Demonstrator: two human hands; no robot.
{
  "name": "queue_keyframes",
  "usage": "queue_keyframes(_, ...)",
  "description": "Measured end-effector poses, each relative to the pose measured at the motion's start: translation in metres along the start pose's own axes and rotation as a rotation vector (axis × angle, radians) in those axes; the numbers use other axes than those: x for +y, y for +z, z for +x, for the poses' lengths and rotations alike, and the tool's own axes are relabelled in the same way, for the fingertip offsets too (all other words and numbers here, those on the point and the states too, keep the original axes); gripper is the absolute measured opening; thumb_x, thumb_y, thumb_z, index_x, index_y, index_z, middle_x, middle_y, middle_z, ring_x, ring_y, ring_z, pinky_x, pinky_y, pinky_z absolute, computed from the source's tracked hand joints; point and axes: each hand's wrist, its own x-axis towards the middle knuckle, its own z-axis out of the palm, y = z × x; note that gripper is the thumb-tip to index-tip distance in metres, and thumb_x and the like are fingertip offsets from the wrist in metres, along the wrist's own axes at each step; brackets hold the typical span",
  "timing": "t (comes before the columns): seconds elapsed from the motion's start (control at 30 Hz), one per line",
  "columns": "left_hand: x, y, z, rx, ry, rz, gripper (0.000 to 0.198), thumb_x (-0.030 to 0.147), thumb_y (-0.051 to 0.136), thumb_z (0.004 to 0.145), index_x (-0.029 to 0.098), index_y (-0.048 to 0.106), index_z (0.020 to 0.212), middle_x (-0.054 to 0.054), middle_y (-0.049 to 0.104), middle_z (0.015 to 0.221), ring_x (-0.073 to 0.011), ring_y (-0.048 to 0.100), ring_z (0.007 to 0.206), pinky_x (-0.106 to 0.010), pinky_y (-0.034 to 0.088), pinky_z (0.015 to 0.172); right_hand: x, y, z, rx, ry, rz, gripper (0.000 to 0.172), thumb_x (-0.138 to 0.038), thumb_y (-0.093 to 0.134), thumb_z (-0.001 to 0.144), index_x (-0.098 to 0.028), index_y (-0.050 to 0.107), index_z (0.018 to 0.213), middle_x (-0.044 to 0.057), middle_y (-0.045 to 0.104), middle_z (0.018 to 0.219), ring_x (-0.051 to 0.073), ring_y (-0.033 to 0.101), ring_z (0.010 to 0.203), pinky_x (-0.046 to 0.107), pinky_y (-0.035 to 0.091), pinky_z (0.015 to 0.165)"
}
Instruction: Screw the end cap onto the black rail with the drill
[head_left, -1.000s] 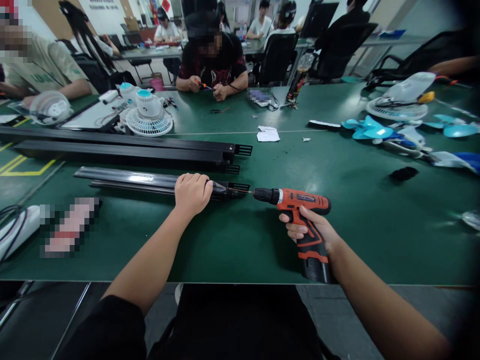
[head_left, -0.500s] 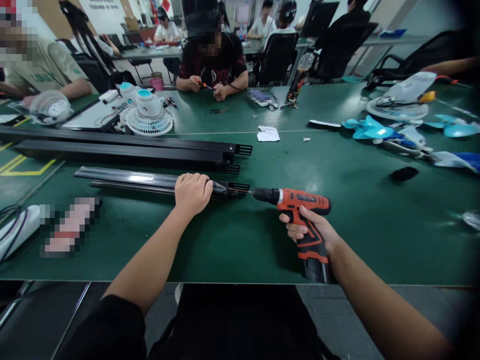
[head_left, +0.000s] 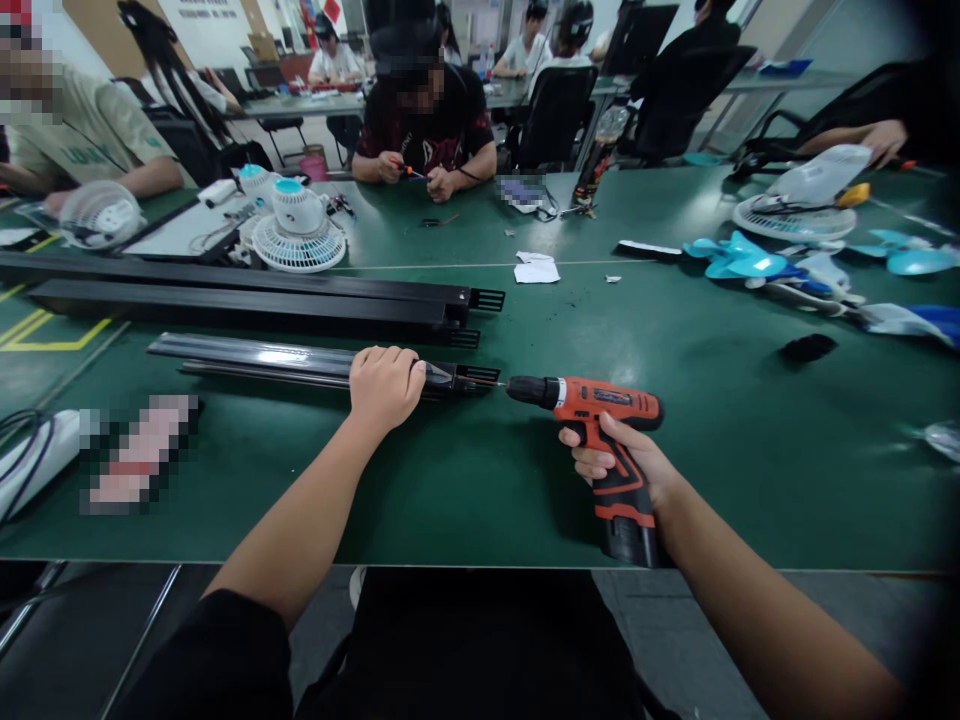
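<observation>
My left hand point(head_left: 386, 388) is closed over a long black bar point(head_left: 262, 355) that lies on the green table. At the bar's right end is a slotted black end piece point(head_left: 480, 376). In my right hand point(head_left: 637, 455) is an orange and black cordless drill point(head_left: 609, 400), its chuck pointing left. The drill's thin bit point(head_left: 501, 384) reaches into the slotted end; how deep it goes I cannot tell. My right fingers wrap the drill's grip near the trigger.
More long black bars point(head_left: 247, 300) lie just beyond. White fan parts point(head_left: 298, 235) stand at the back left, with blue fan blades point(head_left: 739, 256) at the right. White paper point(head_left: 536, 267) and a black object point(head_left: 808, 347) lie on the table point(head_left: 720, 480). A person point(head_left: 427, 120) sits opposite.
Both my hands, the bar and the drill look almost unmoved. At the far right, another person's hand has come into view above the fan part.
</observation>
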Motion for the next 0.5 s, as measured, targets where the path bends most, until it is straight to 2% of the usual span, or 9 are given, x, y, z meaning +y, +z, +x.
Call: queue_keyframes(0.5, -0.0005, 0.0003, -0.0003, -0.006, -0.008, -0.011, 0.047, 0.038, 0.034, 0.105, 0.019, 0.077, 0.102, -0.011, 0.077, 0.098, -0.0312, 0.066, 0.094, -0.048, 0.043, 0.095, -0.0010, 0.0028, -0.0009, 0.015, 0.010, 0.003, 0.037, -0.044, 0.083, 0.085, -0.017, 0.065, 0.102, -0.001, 0.058, 0.073, 0.007, 0.036, 0.052, 0.017, 0.046, 0.049)
